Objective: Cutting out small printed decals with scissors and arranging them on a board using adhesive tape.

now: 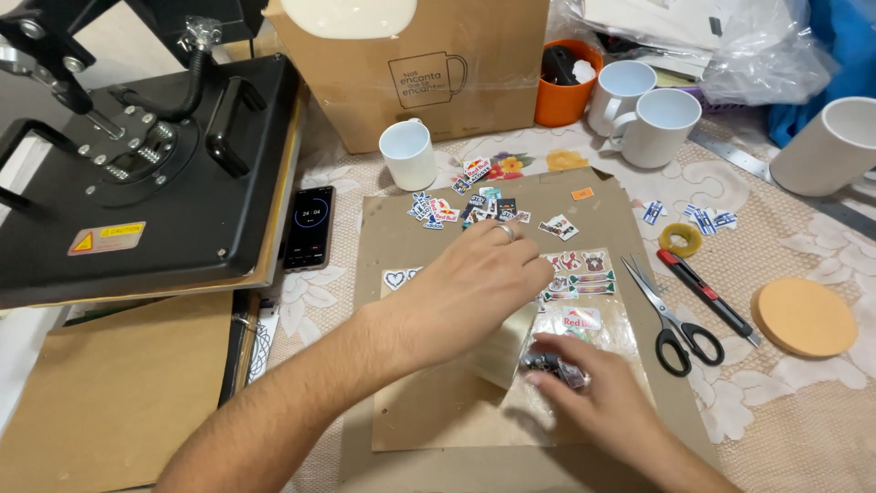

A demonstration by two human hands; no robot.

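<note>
On the cluttered table [803, 429], scissors [671, 319] and mugs [639, 110] flank both hands.

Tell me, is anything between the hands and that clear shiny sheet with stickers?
Nothing visible is. The left hand presses flat on the clear plastic sticker sheet, and the right hand pinches small cut-out stickers right on it.

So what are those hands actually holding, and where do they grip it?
The right hand pinches small dark sticker cutouts in its fingertips. The left hand lies flat on the brown board, gripping nothing.
</note>
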